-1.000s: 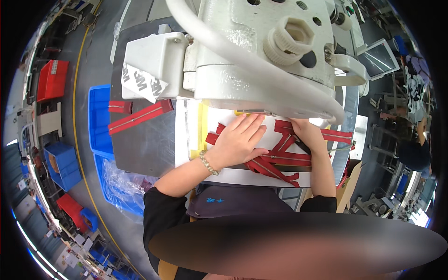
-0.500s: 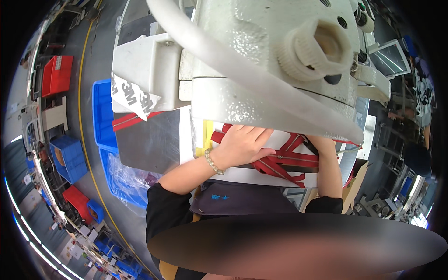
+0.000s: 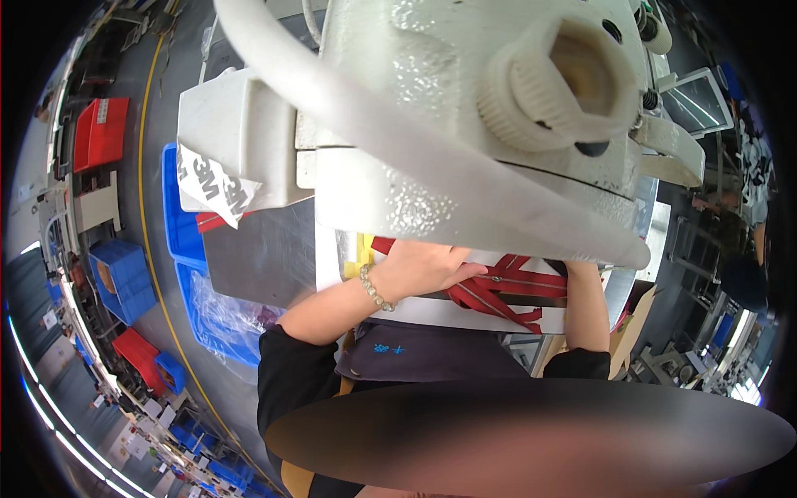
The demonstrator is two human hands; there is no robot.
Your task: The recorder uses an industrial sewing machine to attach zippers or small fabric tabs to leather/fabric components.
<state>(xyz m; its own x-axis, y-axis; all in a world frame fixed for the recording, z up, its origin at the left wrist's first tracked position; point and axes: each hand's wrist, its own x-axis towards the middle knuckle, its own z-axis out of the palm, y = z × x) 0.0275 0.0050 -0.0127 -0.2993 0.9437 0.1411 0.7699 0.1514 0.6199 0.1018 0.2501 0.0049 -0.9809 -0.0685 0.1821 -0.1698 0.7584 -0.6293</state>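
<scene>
Red zipper tapes (image 3: 531, 285) lie crossed in a loose pile on the white work surface under a large white sewing machine head (image 3: 390, 195). My left hand (image 3: 419, 267) rests palm down at the pile's left side, thumb stretched toward the tapes and fingers extended, their tips hidden by the machine head. At the pile's right end, my right hand (image 3: 581, 268) reaches under the machine. Only its back near the wrist shows, so its fingers and anything in them are hidden. A yellow strip (image 3: 352, 270) lies just left of my left hand.
A thick white hose (image 3: 415, 137) crosses in front of the machine. To the left is a dark metal plate (image 3: 261, 257) with another red zipper (image 3: 212, 222) at its far edge. Blue bins (image 3: 184, 224), one holding clear plastic (image 3: 220, 315), stand beyond it. A cardboard box (image 3: 631, 328) stands at right.
The machine head appears larger and shifted left and lower in view, covering more of both hands. My left hand has barely moved, still lying at the zipper tapes; my right forearm stays in place.
</scene>
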